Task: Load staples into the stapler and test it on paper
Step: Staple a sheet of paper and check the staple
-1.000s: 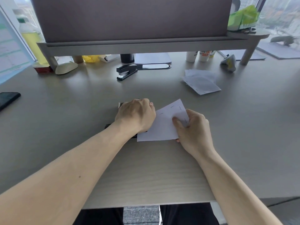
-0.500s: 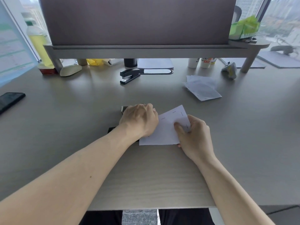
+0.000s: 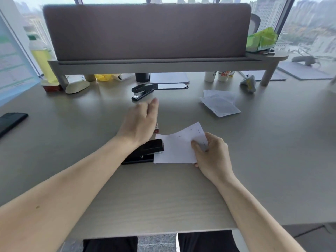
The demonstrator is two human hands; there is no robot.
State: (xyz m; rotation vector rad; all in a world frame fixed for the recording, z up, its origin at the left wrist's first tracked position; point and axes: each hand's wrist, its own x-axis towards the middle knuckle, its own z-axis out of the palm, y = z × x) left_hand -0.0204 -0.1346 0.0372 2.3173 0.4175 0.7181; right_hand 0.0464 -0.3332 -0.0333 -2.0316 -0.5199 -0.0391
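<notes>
At the centre of the frame a black stapler [image 3: 145, 151] lies on a pale wooden desk [image 3: 163, 197], its front end meeting the left edge of a white sheet of paper [image 3: 176, 148] that bears several staple marks. The left hand [image 3: 140, 122] hovers just above the stapler, slightly blurred, fingers straight and close together, holding nothing. The right hand [image 3: 211, 153] pinches the paper's right edge between thumb and curled fingers. A second stapler [image 3: 141, 90] sits near the upper centre, and loose sheets [image 3: 221, 105] lie at upper right.

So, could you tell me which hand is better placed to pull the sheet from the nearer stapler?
Probably the right hand: it pinches the sheet; the left hand hovers open above the nearer stapler.
</notes>
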